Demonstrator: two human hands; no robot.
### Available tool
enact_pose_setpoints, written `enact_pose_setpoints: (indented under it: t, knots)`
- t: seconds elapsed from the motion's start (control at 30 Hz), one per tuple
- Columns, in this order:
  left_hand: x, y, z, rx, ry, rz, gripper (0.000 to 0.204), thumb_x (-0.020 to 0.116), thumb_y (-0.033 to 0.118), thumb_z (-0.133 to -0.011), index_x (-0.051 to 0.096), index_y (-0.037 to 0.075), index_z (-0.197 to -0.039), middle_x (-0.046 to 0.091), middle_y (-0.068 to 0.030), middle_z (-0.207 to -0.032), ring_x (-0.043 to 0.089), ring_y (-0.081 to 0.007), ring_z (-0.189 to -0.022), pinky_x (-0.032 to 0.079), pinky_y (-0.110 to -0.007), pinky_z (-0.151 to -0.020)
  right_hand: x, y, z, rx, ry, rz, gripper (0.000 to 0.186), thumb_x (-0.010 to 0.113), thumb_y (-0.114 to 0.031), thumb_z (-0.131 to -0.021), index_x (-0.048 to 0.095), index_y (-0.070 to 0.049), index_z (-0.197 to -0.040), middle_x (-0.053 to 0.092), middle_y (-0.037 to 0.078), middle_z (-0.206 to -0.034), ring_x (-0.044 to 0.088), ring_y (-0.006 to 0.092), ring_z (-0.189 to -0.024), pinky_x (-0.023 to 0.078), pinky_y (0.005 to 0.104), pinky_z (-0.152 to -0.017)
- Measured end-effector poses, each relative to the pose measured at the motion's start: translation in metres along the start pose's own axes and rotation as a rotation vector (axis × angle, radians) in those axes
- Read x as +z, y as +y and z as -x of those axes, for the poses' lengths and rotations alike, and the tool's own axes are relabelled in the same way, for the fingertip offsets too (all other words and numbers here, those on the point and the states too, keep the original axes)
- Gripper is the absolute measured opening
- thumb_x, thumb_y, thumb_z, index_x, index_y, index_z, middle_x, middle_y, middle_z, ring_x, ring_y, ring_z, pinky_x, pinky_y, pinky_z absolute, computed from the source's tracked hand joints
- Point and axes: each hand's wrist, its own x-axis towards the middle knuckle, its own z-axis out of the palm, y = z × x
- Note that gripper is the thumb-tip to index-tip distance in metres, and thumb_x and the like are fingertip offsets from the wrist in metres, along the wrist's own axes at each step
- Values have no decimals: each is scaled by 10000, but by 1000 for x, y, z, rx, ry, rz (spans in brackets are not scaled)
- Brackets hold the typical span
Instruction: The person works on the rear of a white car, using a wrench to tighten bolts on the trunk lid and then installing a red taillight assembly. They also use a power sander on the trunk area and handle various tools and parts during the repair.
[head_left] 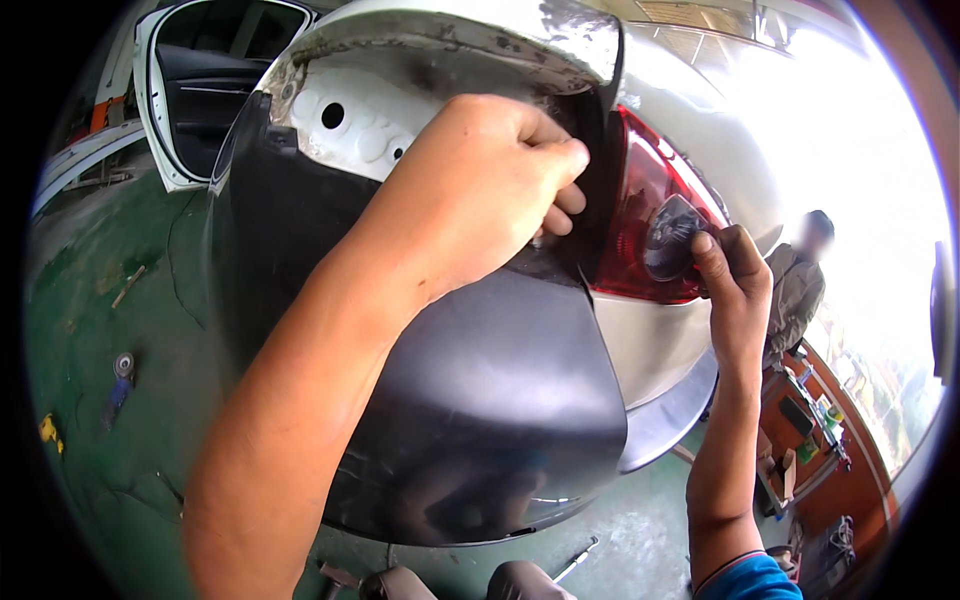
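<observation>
A red tail light [640,170] with a clear, dark oval section sits at the rear corner of a car. Against its outer edge, my right hand [737,270] is closed, thumb on the lens and fingers curled at the rim. My left hand [525,165] reaches across to the dark gap beside the light's inner edge. Its fingers are curled together, and whatever they pinch is hidden. Below both hands spreads a glossy black bumper cover [480,370]. Bare white body metal [350,130] with round holes shows behind my left forearm.
A car door [220,110] stands open at the far left. On the green floor lie a blue angle grinder [118,390], a yellow tool [50,433], a hammer [340,576] and a slim metal tool [577,560]. Another person [798,285] stands at right near a cluttered shelf [815,430].
</observation>
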Motion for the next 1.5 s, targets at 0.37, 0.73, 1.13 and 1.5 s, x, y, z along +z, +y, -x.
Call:
enact_pose_setpoints:
  t: [0.37, 0.73, 1.13, 1.5]
  knots:
    - [12, 6, -1, 14, -55, -159, 361, 669, 218, -969, 640, -63, -1194, 730, -134, -1002, 698, -171, -832, 551, -315, -787, -4, 0, -2, 6, 7, 25, 341, 757, -230, -946, 542, -4, -807, 513, -2, -664, 452, 85, -649, 412, 272, -590]
    - [32, 10, -7, -5, -1, 20, 295, 705, 182, -967, 643, -62, -1122, 709, -77, -968, 625, -94, -832, 506, -256, -744, -7, -10, -4, 36, 3, 26, 342, 765, -228, -922, 555, -3, -773, 566, 71, -643, 513, 161, -580, 449, 337, -568]
    - [83, 1, -18, 149, 234, -158, 426, 795, 179, -887, 614, -52, -1196, 732, -124, -1075, 691, -163, -974, 542, -328, -899, -12, -7, -3, -6, 10, 92, 335, 772, -293, -887, 581, -41, -775, 620, 122, -679, 615, 315, -625, 478, 412, -601]
    - [98, 7, -23, 155, 267, -83, 437, 803, 164, -896, 603, -37, -1229, 708, -111, -1114, 669, -159, -993, 534, -315, -909, -13, -7, -2, -98, 90, 120, 319, 796, -269, -873, 593, -36, -795, 593, 105, -643, 572, 258, -575, 466, 376, -581]
